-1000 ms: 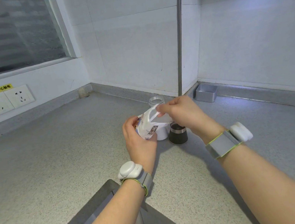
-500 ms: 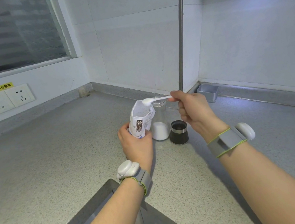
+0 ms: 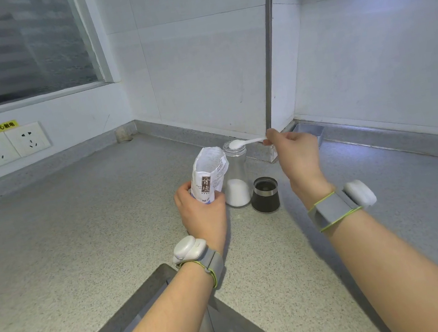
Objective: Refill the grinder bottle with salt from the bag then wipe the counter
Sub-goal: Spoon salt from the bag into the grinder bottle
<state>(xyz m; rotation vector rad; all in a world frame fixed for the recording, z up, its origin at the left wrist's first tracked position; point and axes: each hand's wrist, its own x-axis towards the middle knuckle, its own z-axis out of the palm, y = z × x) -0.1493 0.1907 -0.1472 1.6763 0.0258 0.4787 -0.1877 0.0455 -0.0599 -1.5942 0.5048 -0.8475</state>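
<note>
Since the earlier frame the heaped spoon (image 3: 240, 143) has crossed from the salt bag (image 3: 208, 176) to above the grinder bottle (image 3: 236, 180), which stands open on the counter (image 3: 76, 218), partly filled. The right hand (image 3: 294, 153) pinches the spoon handle and the left hand (image 3: 202, 212) grips the salt bag beside the bottle; refilling is underway, and next likely calls for a slow, centred tip

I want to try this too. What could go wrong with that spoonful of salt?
The heaped spoon is over the narrow bottle; a quick tilt by the right hand could scatter salt onto the counter. The open bag, gripped only near its bottom by the left hand, might flop. The cap stands close beside the bottle and could get knocked.
</note>
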